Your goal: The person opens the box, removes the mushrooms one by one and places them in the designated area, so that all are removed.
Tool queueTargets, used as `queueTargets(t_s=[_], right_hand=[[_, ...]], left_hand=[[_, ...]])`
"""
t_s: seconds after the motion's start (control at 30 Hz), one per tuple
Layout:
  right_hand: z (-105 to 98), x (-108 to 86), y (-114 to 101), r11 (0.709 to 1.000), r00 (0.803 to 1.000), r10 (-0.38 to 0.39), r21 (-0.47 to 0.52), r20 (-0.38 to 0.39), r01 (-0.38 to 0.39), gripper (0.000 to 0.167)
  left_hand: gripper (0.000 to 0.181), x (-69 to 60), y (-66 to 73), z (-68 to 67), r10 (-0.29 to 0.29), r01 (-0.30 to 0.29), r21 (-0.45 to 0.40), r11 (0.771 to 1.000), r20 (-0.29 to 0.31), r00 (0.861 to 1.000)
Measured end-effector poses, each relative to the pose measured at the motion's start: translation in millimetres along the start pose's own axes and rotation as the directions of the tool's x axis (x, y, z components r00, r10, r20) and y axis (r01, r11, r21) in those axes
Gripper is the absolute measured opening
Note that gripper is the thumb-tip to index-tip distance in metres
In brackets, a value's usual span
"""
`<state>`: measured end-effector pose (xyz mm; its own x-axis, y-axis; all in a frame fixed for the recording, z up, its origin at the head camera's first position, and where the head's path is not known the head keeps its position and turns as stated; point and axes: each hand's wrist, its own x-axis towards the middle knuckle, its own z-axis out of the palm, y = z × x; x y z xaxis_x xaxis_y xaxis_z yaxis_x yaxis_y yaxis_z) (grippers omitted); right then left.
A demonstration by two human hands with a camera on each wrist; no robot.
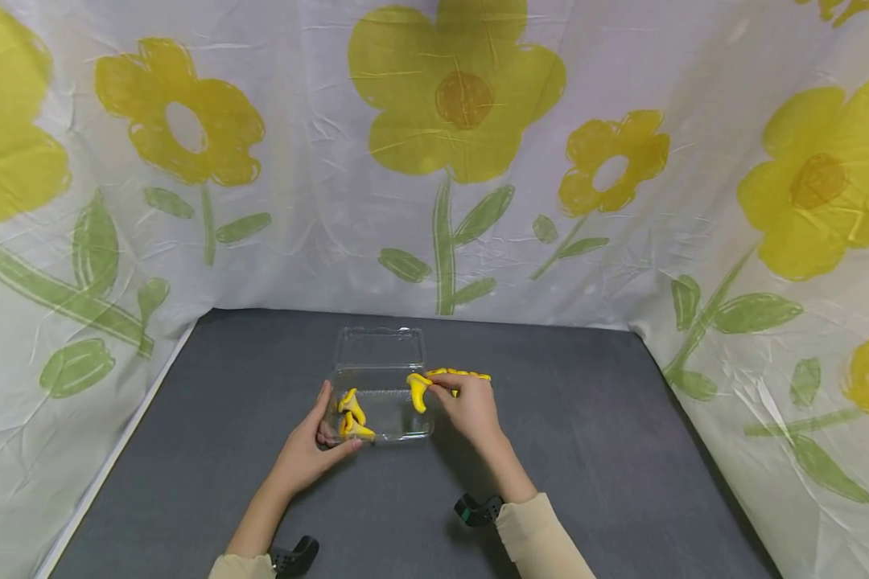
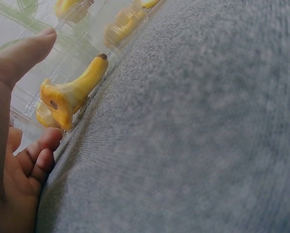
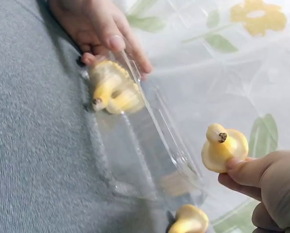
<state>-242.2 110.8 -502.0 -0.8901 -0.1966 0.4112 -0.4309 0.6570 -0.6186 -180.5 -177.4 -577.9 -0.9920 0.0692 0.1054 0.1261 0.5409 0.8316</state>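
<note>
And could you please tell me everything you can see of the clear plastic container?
The clear plastic container is a shallow, see-through rectangular box with a rim and thin, shiny walls. It stands open, its clear lid folded back along the far side. It rests on the dark grey table surface, and the left hand holds its left end. Two yellow mushroom-shaped pieces lie inside at that end, leaving the middle of the floor bare.
</note>
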Motion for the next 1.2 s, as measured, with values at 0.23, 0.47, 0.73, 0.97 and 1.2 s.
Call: queueTargets(t_s=[0.23, 0.47, 0.73, 0.97, 1.2], right_hand=[[-10, -4.1, 11, 0.997, 0.996, 0.08, 0.017, -0.044, -0.079, 0.016], [-14, -11.9, 23, 0.994, 0.99, 0.11, 0.019, -0.086, -0.109, 0.017], [-9, -24.0, 37, 0.992, 0.989, 0.124, -0.006, -0.081, -0.125, 0.016], [-3, -33.5, 43, 0.99, 0.99, 0.134, -0.031, -0.039, -0.136, 0.017], [5, -41.4, 51, 0.992, 0.992, 0.125, -0.032, -0.014, -0.126, 0.016]], left_hand=[[0.122, -0.5, 1.0, -0.8, 0.006, -0.006, -0.003, 1.0, 0.0, 1.0], [0.122, -0.9, 3.2, -1.8, -0.007, 0.007, 0.001, 1.0, 0.004, 1.0], [0.121, -0.9, 3.1, -0.7, -0.013, 0.013, -0.004, 1.0, 0.007, 1.0], [0.12, -0.2, 4.2, -0.8, -0.017, 0.017, 0.004, 1.0, 0.007, 1.0], [0.12, -1.3, 2.7, -1.4, -0.008, 0.008, 0.004, 1.0, -0.004, 1.0]])
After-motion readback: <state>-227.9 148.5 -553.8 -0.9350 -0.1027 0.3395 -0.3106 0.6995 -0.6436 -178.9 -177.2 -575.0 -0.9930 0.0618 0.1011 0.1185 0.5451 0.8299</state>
